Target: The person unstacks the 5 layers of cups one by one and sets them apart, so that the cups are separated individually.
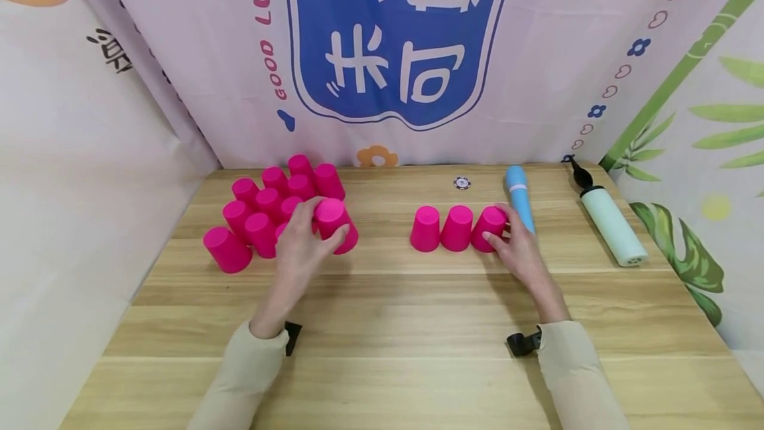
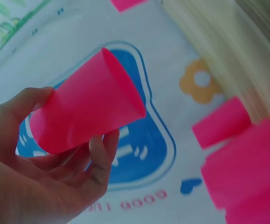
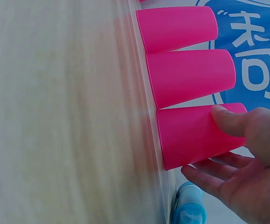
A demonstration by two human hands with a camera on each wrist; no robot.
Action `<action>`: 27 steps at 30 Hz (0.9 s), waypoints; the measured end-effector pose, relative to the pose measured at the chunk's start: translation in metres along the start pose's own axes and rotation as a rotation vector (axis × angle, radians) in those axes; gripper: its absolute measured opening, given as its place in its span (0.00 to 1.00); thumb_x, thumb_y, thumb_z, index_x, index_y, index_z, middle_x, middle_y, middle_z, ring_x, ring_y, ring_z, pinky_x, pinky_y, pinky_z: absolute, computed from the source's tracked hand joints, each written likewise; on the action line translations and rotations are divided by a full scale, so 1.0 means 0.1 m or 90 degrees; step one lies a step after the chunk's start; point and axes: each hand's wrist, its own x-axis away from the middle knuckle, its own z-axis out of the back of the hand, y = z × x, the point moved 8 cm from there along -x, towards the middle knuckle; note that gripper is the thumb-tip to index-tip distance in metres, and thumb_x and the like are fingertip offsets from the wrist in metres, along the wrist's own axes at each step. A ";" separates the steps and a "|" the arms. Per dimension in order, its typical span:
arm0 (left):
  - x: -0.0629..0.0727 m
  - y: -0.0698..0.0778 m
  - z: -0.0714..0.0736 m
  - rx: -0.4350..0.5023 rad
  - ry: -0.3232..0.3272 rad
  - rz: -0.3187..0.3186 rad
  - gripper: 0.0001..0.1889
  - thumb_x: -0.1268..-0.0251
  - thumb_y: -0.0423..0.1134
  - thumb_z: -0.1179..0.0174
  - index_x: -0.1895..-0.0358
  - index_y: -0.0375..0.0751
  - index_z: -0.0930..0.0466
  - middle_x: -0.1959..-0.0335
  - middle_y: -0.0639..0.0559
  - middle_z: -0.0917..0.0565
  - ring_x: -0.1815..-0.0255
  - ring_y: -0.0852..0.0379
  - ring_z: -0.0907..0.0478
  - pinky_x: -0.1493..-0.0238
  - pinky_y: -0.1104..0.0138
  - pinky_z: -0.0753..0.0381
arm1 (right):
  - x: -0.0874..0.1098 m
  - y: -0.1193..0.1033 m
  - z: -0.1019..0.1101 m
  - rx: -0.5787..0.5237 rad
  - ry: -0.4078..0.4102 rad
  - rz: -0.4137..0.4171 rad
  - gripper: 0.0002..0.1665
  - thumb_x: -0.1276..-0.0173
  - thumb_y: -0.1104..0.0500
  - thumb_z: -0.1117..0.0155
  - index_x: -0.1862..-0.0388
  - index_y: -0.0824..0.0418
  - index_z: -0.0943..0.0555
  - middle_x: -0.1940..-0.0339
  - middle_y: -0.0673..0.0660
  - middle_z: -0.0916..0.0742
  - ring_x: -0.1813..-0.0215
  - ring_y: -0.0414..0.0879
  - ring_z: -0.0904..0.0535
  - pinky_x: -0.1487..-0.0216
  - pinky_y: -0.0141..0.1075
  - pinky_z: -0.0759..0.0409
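My left hand [image 1: 301,247] grips a bright pink cup [image 2: 88,105] between thumb and fingers. In the left wrist view the cup is off the table, its open rim pointing away from the palm. Three more pink cups stand upside down in a row at the middle right, side by side. My right hand [image 1: 518,247] holds the rightmost cup [image 3: 195,135], thumb on one side and fingers on the other; its rim rests on the table. The middle cup [image 1: 457,228] and the left cup [image 1: 426,229] of the row stand untouched.
Several upside-down pink cups [image 1: 229,251] stand grouped at the back left of the wooden table [image 1: 406,337]. A blue microphone-shaped thing [image 1: 519,198] lies just behind the right hand. Farther right lies a pale green hand pump [image 1: 613,224]. A poker chip [image 1: 462,182] lies near the back curtain [image 1: 227,85].
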 end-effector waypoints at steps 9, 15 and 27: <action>0.03 -0.29 0.38 -0.031 0.028 0.077 0.31 0.43 0.41 0.32 0.38 0.34 0.32 0.45 0.39 0.26 0.49 0.40 0.25 0.50 0.46 0.26 | 0.01 0.01 -0.02 -0.008 -0.001 0.001 0.37 0.33 0.68 0.39 0.29 0.65 0.43 0.40 0.71 0.27 0.39 0.67 0.28 0.42 0.55 0.26; 0.08 -0.45 0.59 -0.052 0.034 0.128 0.32 0.42 0.42 0.33 0.37 0.33 0.34 0.42 0.38 0.27 0.46 0.38 0.27 0.46 0.43 0.28 | 0.00 0.02 -0.01 -0.007 0.001 -0.007 0.37 0.33 0.68 0.39 0.28 0.64 0.43 0.40 0.71 0.26 0.39 0.67 0.28 0.42 0.55 0.26; 0.18 -0.72 0.93 -0.055 0.046 0.189 0.33 0.39 0.41 0.36 0.35 0.29 0.39 0.44 0.33 0.28 0.46 0.36 0.28 0.46 0.45 0.26 | -0.01 0.02 -0.02 0.000 -0.001 -0.012 0.38 0.33 0.67 0.39 0.28 0.64 0.43 0.40 0.71 0.26 0.39 0.66 0.28 0.41 0.55 0.26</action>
